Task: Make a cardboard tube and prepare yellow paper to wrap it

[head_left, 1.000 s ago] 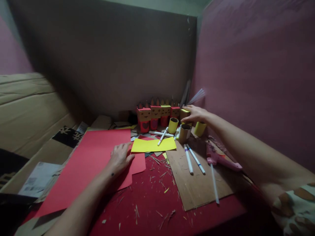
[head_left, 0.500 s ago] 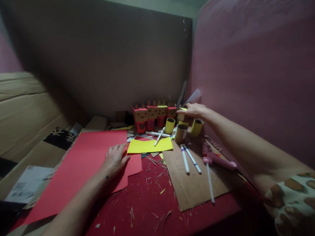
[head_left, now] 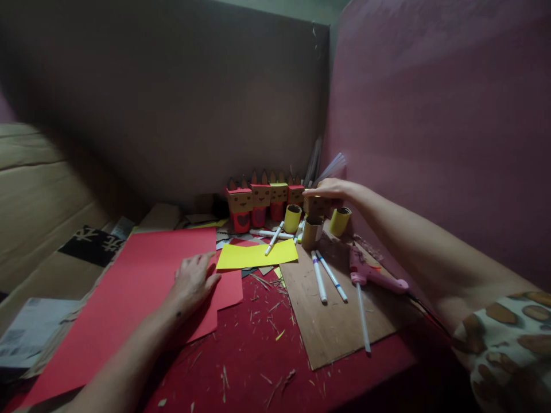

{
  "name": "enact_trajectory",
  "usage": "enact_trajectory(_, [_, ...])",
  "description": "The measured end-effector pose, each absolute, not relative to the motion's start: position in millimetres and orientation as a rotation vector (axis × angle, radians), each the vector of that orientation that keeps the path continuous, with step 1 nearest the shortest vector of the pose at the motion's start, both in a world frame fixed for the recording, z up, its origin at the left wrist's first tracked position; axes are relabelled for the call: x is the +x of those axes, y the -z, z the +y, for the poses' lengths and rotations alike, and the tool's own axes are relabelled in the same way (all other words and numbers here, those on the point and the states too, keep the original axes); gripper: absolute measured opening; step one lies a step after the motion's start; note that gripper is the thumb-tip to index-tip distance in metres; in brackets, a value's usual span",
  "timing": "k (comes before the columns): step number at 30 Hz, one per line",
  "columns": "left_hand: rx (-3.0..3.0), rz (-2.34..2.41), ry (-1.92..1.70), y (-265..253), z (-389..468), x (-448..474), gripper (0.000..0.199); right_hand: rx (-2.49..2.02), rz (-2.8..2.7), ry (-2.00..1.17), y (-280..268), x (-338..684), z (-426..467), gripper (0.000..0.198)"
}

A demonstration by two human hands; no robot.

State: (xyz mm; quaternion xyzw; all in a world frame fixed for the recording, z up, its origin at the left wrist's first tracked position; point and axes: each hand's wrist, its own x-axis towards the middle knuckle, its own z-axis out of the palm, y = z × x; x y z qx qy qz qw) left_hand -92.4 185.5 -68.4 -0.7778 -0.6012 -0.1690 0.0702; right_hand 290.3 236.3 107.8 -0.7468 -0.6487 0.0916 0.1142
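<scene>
My left hand (head_left: pixel 193 281) lies flat on a large sheet of red paper (head_left: pixel 142 298), fingers loosely apart, holding nothing. Just beyond its fingertips is a yellow paper strip (head_left: pixel 249 258) with a marker (head_left: pixel 274 238) across it. At the back right, my right hand (head_left: pixel 333 188) grips a small cardboard box (head_left: pixel 315 205) from above; marks like a drawn face show on its front. Around that hand stand a yellow-wrapped tube (head_left: pixel 293 219), another yellow tube (head_left: pixel 340 222) and a plain cardboard tube (head_left: pixel 311 235). What is under the box is mostly hidden.
Cardboard figures (head_left: pixel 240 202) with ears and drawn faces stand in a row at the back. A pink glue gun (head_left: pixel 365 274) and two markers (head_left: pixel 319 278) lie on a cardboard sheet (head_left: pixel 327 332). Scraps litter the red tabletop (head_left: pixel 253 355). Walls rise behind and at right.
The small box in my right hand has turned: its yellow top and ridged side showed before, now its marked front. My left hand stays on the red paper. The view has shifted slightly.
</scene>
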Motion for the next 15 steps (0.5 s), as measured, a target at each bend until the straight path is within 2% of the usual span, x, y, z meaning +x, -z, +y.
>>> enact_trajectory(2, [-2.344, -1.813, 0.497, 67.3, 185.3, -91.8, 0.054, -2.241, -1.879, -0.294, -109.5, 288.3, 238.3, 0.07])
enact_trajectory(15, [-2.315, -1.819, 0.423, 61.4, 179.9, -87.1, 0.053, -2.309, -1.842, 0.033, -117.5, 288.0, 245.4, 0.068])
